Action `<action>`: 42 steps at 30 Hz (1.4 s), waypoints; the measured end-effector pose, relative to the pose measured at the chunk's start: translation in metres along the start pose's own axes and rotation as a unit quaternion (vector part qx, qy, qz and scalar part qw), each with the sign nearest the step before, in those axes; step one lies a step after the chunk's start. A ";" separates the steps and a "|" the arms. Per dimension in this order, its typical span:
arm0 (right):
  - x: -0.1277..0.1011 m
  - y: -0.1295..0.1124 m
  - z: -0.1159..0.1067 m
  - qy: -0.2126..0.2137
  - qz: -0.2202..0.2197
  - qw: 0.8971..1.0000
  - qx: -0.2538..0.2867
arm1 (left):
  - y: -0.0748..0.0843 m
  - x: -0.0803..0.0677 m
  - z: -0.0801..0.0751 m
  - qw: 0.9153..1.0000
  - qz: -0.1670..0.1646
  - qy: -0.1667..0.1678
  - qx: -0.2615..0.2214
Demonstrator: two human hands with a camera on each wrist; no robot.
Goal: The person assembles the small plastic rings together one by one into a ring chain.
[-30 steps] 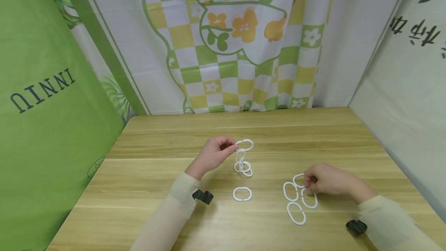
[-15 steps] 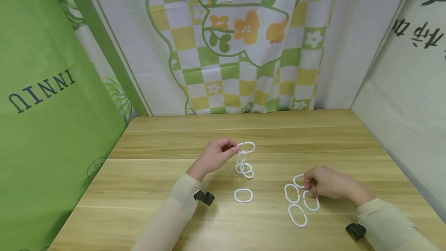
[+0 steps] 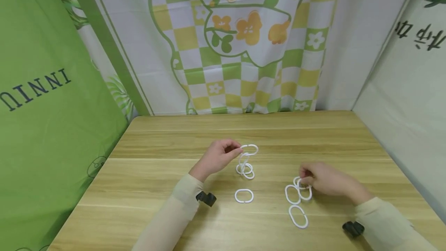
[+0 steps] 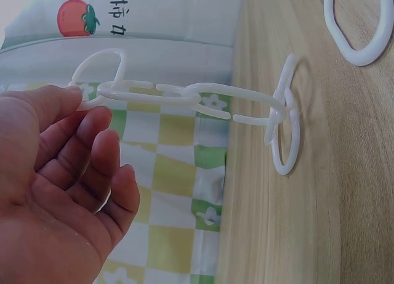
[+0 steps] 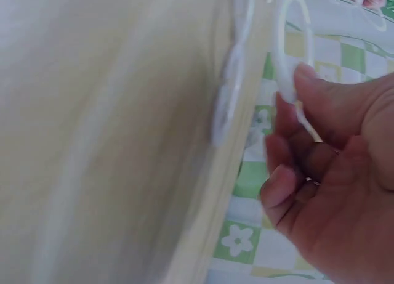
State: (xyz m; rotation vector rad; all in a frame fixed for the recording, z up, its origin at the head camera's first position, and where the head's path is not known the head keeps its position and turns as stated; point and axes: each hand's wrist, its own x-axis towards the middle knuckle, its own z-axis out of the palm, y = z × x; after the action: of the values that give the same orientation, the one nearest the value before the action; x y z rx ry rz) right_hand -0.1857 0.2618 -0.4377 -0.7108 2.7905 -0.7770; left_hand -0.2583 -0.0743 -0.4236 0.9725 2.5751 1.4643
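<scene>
Between thumb and index finger my left hand (image 3: 217, 156) pinches the top link of a chain of white plastic links (image 4: 148, 93). The chain hangs down from there, its lowest links at the wooden tabletop. In the left wrist view each link is an oval ring with a small split. My right hand (image 3: 325, 179) pinches a single white oval link (image 5: 281, 44) by one end, raised and tilted over the loose ones. In the head view this link overlaps a loose link (image 3: 286, 195) lying beside it.
Another loose link (image 3: 290, 215) lies nearer the front edge, and a further one (image 3: 244, 189) rests below the hanging chain. A wooden table (image 3: 156, 131) is under everything. Behind it hangs a checked curtain (image 3: 240, 65), with a green cloth (image 3: 62, 134) at the left.
My right hand has lifted its link off the table and moved it slightly left. My left hand still holds the chain in nearly the same place.
</scene>
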 end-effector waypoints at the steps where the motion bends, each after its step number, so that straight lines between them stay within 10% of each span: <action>1: 0.002 -0.003 -0.002 0.013 0.005 1.000 0.010 | 0.001 0.000 0.000 1.000 -0.001 -0.001 -0.002; 13: 0.034 -0.040 -0.010 0.120 -0.040 0.991 0.036 | 0.006 0.002 0.007 0.999 0.035 -0.014 0.012; 42: 0.065 -0.079 -0.004 0.153 -0.025 0.985 0.082 | 0.012 -0.002 0.018 0.993 0.094 -0.042 0.057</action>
State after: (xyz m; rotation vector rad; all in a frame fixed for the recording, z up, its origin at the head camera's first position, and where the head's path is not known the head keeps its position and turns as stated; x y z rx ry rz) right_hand -0.2123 0.1726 -0.3945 -0.6863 2.9343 -1.2030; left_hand -0.2451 -0.0571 -0.4245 1.2924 2.5928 1.2931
